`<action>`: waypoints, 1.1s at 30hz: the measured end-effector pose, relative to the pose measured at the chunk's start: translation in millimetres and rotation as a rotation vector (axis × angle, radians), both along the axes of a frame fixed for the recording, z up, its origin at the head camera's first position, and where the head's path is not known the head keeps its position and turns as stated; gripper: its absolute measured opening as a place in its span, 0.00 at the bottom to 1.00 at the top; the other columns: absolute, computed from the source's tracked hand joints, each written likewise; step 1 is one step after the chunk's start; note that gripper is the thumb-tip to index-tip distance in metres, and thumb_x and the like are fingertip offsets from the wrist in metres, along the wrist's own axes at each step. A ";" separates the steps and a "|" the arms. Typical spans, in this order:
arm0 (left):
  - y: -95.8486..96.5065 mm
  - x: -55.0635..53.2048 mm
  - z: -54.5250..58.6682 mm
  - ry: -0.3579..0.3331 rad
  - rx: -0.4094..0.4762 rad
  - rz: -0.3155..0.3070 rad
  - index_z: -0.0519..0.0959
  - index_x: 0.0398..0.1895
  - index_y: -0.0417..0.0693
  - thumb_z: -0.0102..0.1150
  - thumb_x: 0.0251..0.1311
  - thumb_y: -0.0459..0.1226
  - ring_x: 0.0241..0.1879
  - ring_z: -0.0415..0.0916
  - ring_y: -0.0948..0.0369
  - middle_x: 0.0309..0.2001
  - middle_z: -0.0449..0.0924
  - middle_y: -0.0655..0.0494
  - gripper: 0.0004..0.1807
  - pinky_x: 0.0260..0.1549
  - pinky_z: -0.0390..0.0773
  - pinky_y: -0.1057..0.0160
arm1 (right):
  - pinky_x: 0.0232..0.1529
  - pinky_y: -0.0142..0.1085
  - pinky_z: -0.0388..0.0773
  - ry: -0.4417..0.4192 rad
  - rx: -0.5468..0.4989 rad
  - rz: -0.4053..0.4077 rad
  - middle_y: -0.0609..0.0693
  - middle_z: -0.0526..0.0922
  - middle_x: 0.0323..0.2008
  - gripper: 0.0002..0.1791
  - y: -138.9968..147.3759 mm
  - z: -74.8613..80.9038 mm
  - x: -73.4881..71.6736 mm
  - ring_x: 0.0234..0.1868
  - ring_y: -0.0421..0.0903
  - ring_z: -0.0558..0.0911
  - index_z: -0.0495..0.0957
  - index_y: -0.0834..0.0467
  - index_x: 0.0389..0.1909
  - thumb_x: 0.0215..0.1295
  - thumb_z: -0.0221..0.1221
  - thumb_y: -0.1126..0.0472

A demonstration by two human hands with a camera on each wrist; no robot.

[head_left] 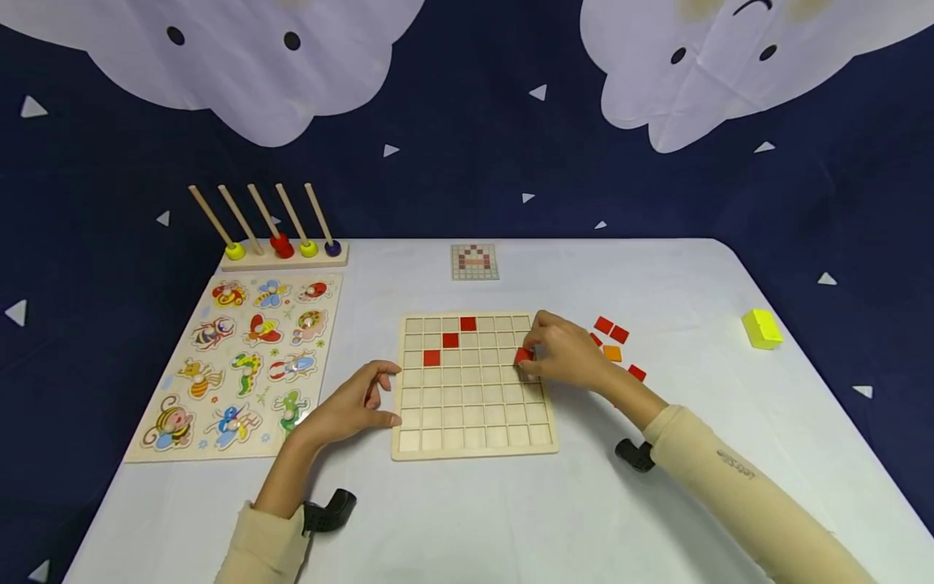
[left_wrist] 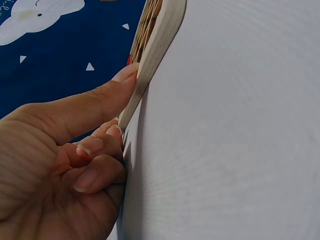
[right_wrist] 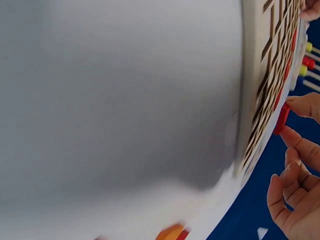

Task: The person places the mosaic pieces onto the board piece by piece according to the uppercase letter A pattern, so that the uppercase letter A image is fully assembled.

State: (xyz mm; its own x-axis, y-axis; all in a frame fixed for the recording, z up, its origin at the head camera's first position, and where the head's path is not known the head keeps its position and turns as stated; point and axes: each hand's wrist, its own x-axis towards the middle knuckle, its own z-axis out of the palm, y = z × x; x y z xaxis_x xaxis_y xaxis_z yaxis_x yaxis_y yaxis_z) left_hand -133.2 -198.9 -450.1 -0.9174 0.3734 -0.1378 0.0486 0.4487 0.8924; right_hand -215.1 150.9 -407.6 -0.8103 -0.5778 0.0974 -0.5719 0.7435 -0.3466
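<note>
A wooden grid board (head_left: 474,455) lies on the table, with three red square tiles (head_left: 451,341) in a diagonal line of cells at its upper left. My right hand (head_left: 565,353) is over the board's right side and pinches another red tile (right_wrist: 282,119) between thumb and finger, just above the cells. At the board's left edge my left hand (head_left: 355,405) rests its thumb and fingertips against the wooden rim; the left wrist view shows the thumb (left_wrist: 100,102) touching that rim. Part of the right columns is hidden by my right hand.
Several loose red tiles (head_left: 619,334) and an orange tile (head_left: 612,354) lie right of the board. A small pattern card (head_left: 474,274) is behind it. Left stand an insect puzzle (head_left: 273,332) and a peg stand (head_left: 255,260). A yellow block (head_left: 762,328) sits far right.
</note>
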 end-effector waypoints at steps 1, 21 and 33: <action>0.0 -0.1 0.3 0.000 0.000 0.001 0.64 0.64 0.35 0.74 0.49 0.32 0.29 0.61 0.63 0.43 0.66 0.46 0.40 0.29 0.65 0.68 | 0.35 0.40 0.76 -0.002 0.001 0.015 0.47 0.74 0.33 0.12 -5.1 0.7 0.8 0.33 0.43 0.74 0.87 0.58 0.33 0.51 0.72 0.56; -0.7 0.7 0.8 -0.003 -0.005 0.011 0.64 0.65 0.36 0.74 0.50 0.32 0.29 0.61 0.63 0.43 0.66 0.46 0.40 0.30 0.64 0.67 | 0.35 0.33 0.75 -0.006 0.018 0.221 0.46 0.76 0.35 0.12 -77.1 0.6 8.3 0.34 0.41 0.75 0.87 0.57 0.34 0.53 0.71 0.54; -1.4 -0.3 -1.2 0.021 0.006 0.002 0.64 0.64 0.34 0.74 0.50 0.32 0.28 0.61 0.64 0.43 0.67 0.45 0.39 0.28 0.64 0.67 | 0.33 0.30 0.74 0.015 0.057 0.295 0.46 0.74 0.33 0.11 -112.9 -4.9 8.8 0.31 0.39 0.74 0.87 0.58 0.34 0.55 0.72 0.54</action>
State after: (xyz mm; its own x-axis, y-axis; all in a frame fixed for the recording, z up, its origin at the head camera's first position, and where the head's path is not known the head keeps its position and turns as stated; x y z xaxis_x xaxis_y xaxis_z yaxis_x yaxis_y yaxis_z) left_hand -133.5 -200.3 -451.3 -0.9209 0.3721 -0.1159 0.0666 0.4433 0.8939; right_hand -206.2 38.0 -412.5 -0.6050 -0.7933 0.0687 -0.7710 0.5621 -0.2992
